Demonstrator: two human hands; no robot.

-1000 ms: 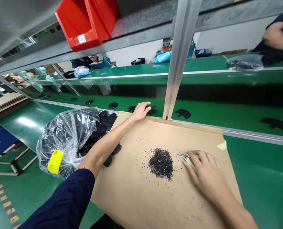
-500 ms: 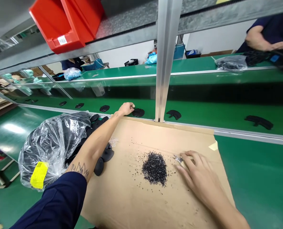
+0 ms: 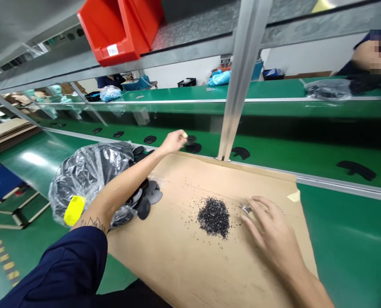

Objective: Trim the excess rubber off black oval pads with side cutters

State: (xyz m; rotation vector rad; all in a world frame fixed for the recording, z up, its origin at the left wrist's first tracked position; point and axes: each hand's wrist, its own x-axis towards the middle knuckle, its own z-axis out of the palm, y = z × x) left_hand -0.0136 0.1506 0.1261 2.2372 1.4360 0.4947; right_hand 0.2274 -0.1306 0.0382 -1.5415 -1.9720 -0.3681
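My left hand point(image 3: 174, 142) reaches out over the green belt with its fingers pinched on a thin, flat black piece point(image 3: 191, 139), smeared by motion. Just beneath that lies another flat black piece point(image 3: 194, 148) on the belt. On the cardboard, my right hand point(image 3: 272, 222) is curled around small nippers point(image 3: 246, 209); their metal jaws poke out past the fingertips and the handles are mostly hidden. Left of the jaws sits a heap of tiny black bits point(image 3: 213, 217). Flat black rounded pieces point(image 3: 144, 207) lie near my left forearm.
A clear plastic bag point(image 3: 78, 175) of black pieces stands left of the cardboard sheet point(image 3: 165, 265). A metal post point(image 3: 242, 81) rises at the cardboard's far edge. Overhead, a red bin point(image 3: 120, 34) sits on a shelf. Across the belt, a co-worker's arm point(image 3: 364, 55) shows.
The view has shifted, moving the scene rightward. My left hand has risen slightly from the belt, and a second black piece now shows at its fingers. My right hand still holds the nippers.
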